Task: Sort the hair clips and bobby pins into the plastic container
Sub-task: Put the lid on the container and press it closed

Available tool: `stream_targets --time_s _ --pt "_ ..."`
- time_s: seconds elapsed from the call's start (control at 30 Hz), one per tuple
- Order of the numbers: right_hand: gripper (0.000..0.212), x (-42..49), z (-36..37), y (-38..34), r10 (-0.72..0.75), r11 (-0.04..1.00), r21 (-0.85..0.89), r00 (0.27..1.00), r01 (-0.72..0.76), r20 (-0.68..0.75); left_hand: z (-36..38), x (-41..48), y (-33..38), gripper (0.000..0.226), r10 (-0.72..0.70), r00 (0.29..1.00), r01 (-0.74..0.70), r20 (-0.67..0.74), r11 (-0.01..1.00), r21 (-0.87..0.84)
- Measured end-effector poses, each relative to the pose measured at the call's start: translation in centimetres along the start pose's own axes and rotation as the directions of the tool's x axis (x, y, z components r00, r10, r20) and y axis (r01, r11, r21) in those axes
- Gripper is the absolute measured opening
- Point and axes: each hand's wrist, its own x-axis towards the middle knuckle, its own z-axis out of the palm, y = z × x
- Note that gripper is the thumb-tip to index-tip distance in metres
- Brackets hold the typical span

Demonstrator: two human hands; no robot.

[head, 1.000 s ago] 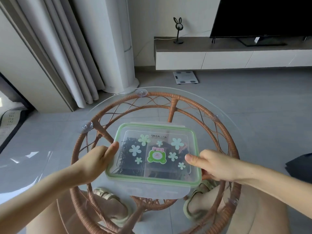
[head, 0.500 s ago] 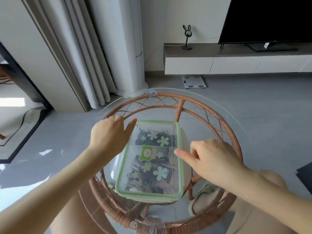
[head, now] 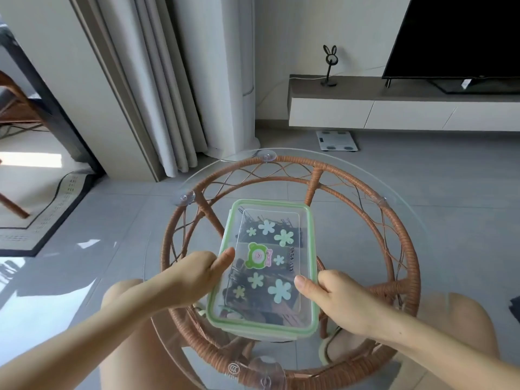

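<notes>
A clear plastic container (head: 309,277) with a green-rimmed lid lies lengthwise on the round glass table (head: 399,204). The lid carries flower stickers and a green bear sticker. Through it I see dark bobby pins (head: 270,223) in the far compartment and dark hair clips (head: 253,302) in the near one. My left hand (head: 197,274) grips the container's left edge, thumb on the lid. My right hand (head: 334,294) grips the right edge, thumb resting on the lid.
The glass top sits on a woven rattan frame (head: 405,249) with suction cups. My knees show beneath the glass. Behind are curtains (head: 157,88), a white bathroom scale (head: 336,140) on the floor, a low TV cabinet (head: 394,108) and a rug (head: 42,209) at left.
The container was turned from crosswise to lengthwise. My hands let go during the turn and now grip its left and right edges again. The camera view has shifted.
</notes>
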Motion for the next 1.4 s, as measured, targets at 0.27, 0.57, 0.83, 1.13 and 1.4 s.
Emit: stream_targets --time_s 0.27,0.57,0.83,1.13,1.4 --pt "0.048 -1.0 3.2 -0.5 0.158 0.862 0.495 0.986 -0.113 -0.050 1.8 -2.8 -0.2 0.081 -0.190 0.977 0.149 -0.093 0.931 -0.334" --pt "0.046 1.5 9.2 -7.2 0.032 0.766 0.639 0.997 -0.074 0.077 4.7 -9.6 -4.3 0.042 -0.424 0.820 -0.261 -0.384 0.320 -0.911" --pt "0.042 4.8 6.6 -6.7 -0.116 0.969 0.191 0.974 0.154 -0.195 0.9 -14.4 -11.6 0.037 -0.762 0.417 -0.447 -0.496 0.303 -0.842" --pt "0.044 10.4 -0.3 5.0 -0.131 0.814 -0.569 0.918 -0.116 -0.374 -0.1 -12.8 -16.2 0.057 -0.817 0.204 -0.012 -0.539 0.549 -0.836" --pt "0.044 9.9 0.1 5.4 -0.159 0.835 -0.546 0.921 -0.067 -0.357 5.0 -5.3 -20.9 0.065 -0.713 0.701 0.280 0.010 0.262 -0.924"
